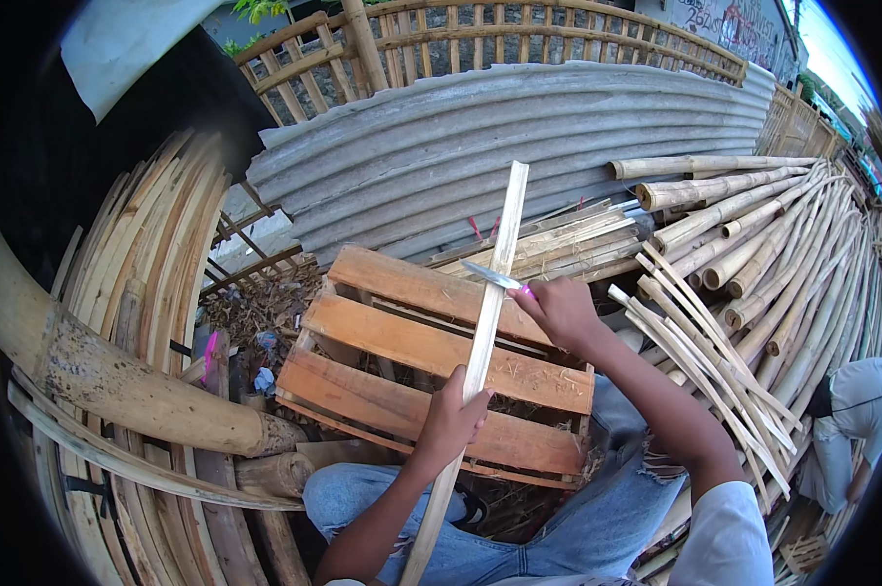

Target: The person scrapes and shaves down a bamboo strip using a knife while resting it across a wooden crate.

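Observation:
A long, pale bamboo strip (482, 337) slants up and away from my lap, over a slatted wooden crate (392, 330). My left hand (453, 415) is closed around the strip's lower half. Farther up, my right hand (561, 313) grips a knife (492, 276) by its handle, of which a bit of pink shows. The blade lies across the strip, pointing left, and appears to touch it. Most of the handle is hidden inside my right fist.
Split bamboo strips (719, 366) lie to the right, beside a big pile of bamboo poles (744, 230). More slats (153, 234) lean at the left near a thick bamboo pole (148, 381). Corrugated sheeting (519, 117) stands behind the crate. Another person (856, 420) bends at the far right.

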Motion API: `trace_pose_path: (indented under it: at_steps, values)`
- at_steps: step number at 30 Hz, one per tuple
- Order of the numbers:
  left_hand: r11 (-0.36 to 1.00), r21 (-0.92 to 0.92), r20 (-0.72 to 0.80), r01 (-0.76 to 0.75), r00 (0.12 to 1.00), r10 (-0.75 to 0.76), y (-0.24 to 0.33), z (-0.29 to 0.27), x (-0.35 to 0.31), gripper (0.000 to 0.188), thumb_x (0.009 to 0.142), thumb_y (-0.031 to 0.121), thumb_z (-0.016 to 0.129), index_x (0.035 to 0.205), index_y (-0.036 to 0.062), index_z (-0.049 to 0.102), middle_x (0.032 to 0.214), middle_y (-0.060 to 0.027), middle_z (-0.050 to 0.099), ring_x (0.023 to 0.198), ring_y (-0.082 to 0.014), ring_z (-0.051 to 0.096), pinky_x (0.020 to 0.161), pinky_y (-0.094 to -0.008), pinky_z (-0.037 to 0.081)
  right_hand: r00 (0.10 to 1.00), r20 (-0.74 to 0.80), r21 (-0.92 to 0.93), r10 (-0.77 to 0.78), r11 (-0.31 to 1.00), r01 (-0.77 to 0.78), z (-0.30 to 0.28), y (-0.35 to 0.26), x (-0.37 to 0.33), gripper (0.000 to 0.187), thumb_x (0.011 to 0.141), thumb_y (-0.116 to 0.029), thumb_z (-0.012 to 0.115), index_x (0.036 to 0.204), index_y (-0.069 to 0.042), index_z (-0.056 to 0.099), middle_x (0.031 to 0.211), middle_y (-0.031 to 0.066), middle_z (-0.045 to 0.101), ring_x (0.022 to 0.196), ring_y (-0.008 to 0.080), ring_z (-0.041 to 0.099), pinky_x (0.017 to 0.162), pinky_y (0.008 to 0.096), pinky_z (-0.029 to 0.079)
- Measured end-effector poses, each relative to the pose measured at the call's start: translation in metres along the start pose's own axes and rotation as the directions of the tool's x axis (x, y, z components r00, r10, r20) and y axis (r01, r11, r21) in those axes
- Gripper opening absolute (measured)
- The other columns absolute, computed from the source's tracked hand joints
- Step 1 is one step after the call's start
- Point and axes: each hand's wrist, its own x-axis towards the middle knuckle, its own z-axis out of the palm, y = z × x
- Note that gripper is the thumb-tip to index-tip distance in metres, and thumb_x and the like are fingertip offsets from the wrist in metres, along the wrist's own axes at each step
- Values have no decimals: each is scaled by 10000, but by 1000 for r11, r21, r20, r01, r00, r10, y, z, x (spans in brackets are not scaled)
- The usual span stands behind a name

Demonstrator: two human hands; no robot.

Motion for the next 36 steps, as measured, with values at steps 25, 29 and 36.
trace_pose_path:
  at_steps: [25,29,36]
  values:
    - [995,100,51,3,999,-8,-13,11,-5,169,936,173,543,976,39,448,549,25,409,408,-40,359,360,-212,296,965,-53,56,257,965,-254,-6,57,11,580,928,-496,407,639,-43,624,550,190,553,568,381,580,562,482,449]
    - [998,44,102,42,994,-46,-14,17,-8,161,939,156,541,976,29,448,546,19,410,411,-44,365,363,-217,303,969,-19,53,245,968,-243,-7,73,3,588,934,-497,396,645,-37,623,558,192,554,595,386,584,577,486,448]
    - [978,207,68,-7,998,-7,-15,17,-9,168,931,146,550,982,11,465,539,-8,445,413,-57,406,363,-232,324,974,-49,-23,223,974,-224,-11,82,5,579,915,-510,420,646,-36,616,567,202,553,589,383,583,563,472,446]
